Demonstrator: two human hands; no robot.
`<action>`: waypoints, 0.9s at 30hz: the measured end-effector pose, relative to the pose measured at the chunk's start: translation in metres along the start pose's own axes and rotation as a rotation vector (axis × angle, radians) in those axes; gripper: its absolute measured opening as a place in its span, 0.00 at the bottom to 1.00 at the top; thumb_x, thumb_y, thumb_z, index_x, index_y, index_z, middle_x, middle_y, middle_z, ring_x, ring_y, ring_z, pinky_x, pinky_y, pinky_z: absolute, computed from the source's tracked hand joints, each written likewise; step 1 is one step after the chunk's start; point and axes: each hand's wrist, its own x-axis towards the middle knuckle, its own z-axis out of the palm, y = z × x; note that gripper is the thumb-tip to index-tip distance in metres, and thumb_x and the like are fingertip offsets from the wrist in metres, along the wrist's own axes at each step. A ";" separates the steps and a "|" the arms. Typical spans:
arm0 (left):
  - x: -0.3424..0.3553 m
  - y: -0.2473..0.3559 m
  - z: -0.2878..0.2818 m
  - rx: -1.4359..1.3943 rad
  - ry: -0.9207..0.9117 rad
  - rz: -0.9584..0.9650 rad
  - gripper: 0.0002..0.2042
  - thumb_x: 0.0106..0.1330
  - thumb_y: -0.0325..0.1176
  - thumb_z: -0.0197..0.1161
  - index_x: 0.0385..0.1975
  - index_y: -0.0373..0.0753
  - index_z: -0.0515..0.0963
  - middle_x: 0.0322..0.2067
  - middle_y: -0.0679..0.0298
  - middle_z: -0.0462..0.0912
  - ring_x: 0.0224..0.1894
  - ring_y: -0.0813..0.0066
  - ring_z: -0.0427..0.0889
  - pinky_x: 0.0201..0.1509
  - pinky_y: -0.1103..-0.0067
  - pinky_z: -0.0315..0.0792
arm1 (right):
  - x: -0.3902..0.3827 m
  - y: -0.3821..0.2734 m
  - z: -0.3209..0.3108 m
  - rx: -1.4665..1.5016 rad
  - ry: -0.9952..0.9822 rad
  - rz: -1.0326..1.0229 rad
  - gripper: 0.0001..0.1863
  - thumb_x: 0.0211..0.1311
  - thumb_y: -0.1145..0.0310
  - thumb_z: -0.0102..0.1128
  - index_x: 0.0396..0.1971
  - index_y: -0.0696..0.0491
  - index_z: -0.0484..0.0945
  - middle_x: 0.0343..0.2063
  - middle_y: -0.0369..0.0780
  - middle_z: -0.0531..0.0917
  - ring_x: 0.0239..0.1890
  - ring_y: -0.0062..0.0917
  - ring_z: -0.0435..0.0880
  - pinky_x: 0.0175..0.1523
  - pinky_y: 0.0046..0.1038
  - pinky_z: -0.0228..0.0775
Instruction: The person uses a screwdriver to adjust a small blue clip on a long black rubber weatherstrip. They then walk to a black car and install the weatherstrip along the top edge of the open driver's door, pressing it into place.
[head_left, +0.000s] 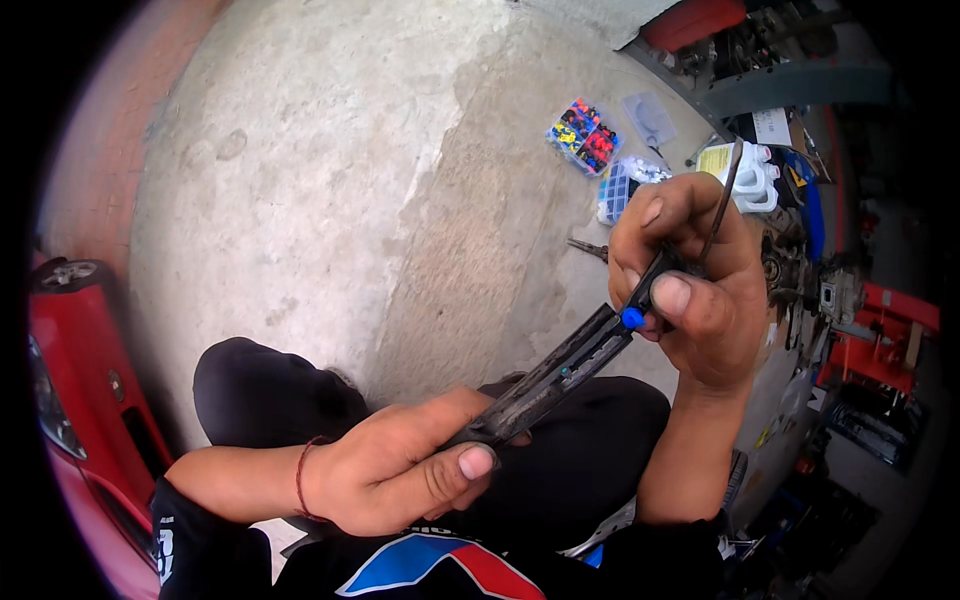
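Observation:
My left hand [410, 465] is closed round the near end of a long black plastic trim strip [550, 380], which slants up to the right above my knees. A small teal spot shows in its channel. At the strip's far end my right hand [695, 280] is closed, thumb pressed on a dark end piece beside a bright blue plastic clip [632, 318]. Between the right fingers a thin brown metal rod [722, 205] also sticks upward; its lower part is hidden by the hand.
On the concrete floor [320, 180] stand an open box of coloured clips [585, 138], a blue-gridded box [615, 195], pliers [588, 247] and white jugs [752, 180]. A red car [95, 380] is at the left. Metal parts and a red stand [880, 340] crowd the right.

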 end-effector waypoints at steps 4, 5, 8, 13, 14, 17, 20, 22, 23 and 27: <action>-0.002 -0.003 -0.002 -0.124 -0.032 0.068 0.20 0.79 0.37 0.44 0.59 0.25 0.65 0.46 0.53 0.75 0.25 0.79 0.74 0.29 0.81 0.69 | -0.002 0.001 0.005 0.132 0.018 0.086 0.24 0.58 0.64 0.68 0.50 0.61 0.71 0.34 0.44 0.79 0.21 0.13 0.73 0.22 0.13 0.63; -0.002 -0.004 -0.002 -0.121 -0.027 0.084 0.19 0.80 0.37 0.43 0.59 0.27 0.65 0.38 0.58 0.74 0.23 0.81 0.72 0.28 0.82 0.68 | -0.002 0.001 0.008 0.133 0.031 0.083 0.24 0.59 0.65 0.68 0.50 0.61 0.71 0.34 0.44 0.79 0.21 0.13 0.73 0.23 0.13 0.63; -0.002 -0.001 -0.003 -0.115 -0.013 0.102 0.18 0.81 0.39 0.41 0.57 0.29 0.66 0.21 0.68 0.70 0.20 0.84 0.69 0.26 0.84 0.65 | -0.005 -0.001 0.019 0.062 0.092 0.031 0.21 0.61 0.68 0.66 0.51 0.61 0.72 0.35 0.43 0.80 0.23 0.13 0.73 0.26 0.14 0.65; -0.004 0.006 -0.006 -0.140 0.000 0.066 0.18 0.81 0.39 0.42 0.55 0.29 0.67 0.21 0.68 0.70 0.20 0.84 0.69 0.26 0.85 0.64 | -0.005 -0.008 0.028 -0.002 0.037 -0.004 0.19 0.64 0.70 0.65 0.52 0.61 0.73 0.37 0.41 0.80 0.28 0.12 0.74 0.33 0.13 0.67; -0.005 0.006 -0.006 -0.144 0.000 0.073 0.18 0.81 0.39 0.42 0.55 0.29 0.67 0.21 0.68 0.70 0.20 0.84 0.69 0.26 0.85 0.64 | -0.006 -0.005 0.030 0.004 0.041 -0.029 0.20 0.65 0.70 0.65 0.53 0.61 0.73 0.38 0.41 0.80 0.28 0.12 0.74 0.33 0.13 0.67; -0.008 0.010 -0.007 -0.150 0.044 0.077 0.20 0.79 0.38 0.46 0.55 0.23 0.69 0.35 0.53 0.78 0.22 0.77 0.75 0.26 0.80 0.70 | -0.006 0.008 0.034 0.038 0.054 -0.102 0.21 0.66 0.67 0.65 0.54 0.61 0.74 0.39 0.40 0.79 0.28 0.11 0.73 0.32 0.13 0.66; -0.007 0.011 -0.007 -0.108 0.027 0.064 0.20 0.79 0.38 0.46 0.55 0.23 0.69 0.34 0.53 0.78 0.21 0.77 0.75 0.26 0.80 0.70 | -0.008 0.016 0.040 0.117 0.066 -0.111 0.24 0.67 0.60 0.64 0.56 0.59 0.72 0.39 0.41 0.78 0.25 0.12 0.73 0.29 0.14 0.66; -0.009 0.014 -0.007 -0.117 0.044 0.072 0.20 0.79 0.38 0.46 0.54 0.23 0.69 0.33 0.53 0.77 0.21 0.77 0.75 0.25 0.80 0.70 | -0.010 0.019 0.045 0.148 0.063 -0.089 0.30 0.67 0.54 0.62 0.61 0.55 0.67 0.36 0.42 0.77 0.23 0.13 0.73 0.26 0.14 0.66; -0.009 0.016 -0.007 -0.122 0.052 0.076 0.20 0.79 0.38 0.46 0.54 0.23 0.69 0.33 0.53 0.77 0.21 0.77 0.75 0.25 0.80 0.70 | -0.012 0.020 0.049 0.162 0.063 -0.071 0.33 0.67 0.52 0.63 0.64 0.54 0.64 0.36 0.42 0.77 0.23 0.14 0.73 0.25 0.15 0.66; -0.007 0.022 -0.011 -0.201 0.043 0.083 0.19 0.79 0.39 0.46 0.53 0.25 0.69 0.33 0.53 0.77 0.20 0.77 0.75 0.24 0.81 0.70 | -0.017 0.020 0.074 0.189 0.090 -0.066 0.42 0.62 0.58 0.67 0.70 0.52 0.53 0.39 0.42 0.78 0.27 0.16 0.77 0.28 0.17 0.68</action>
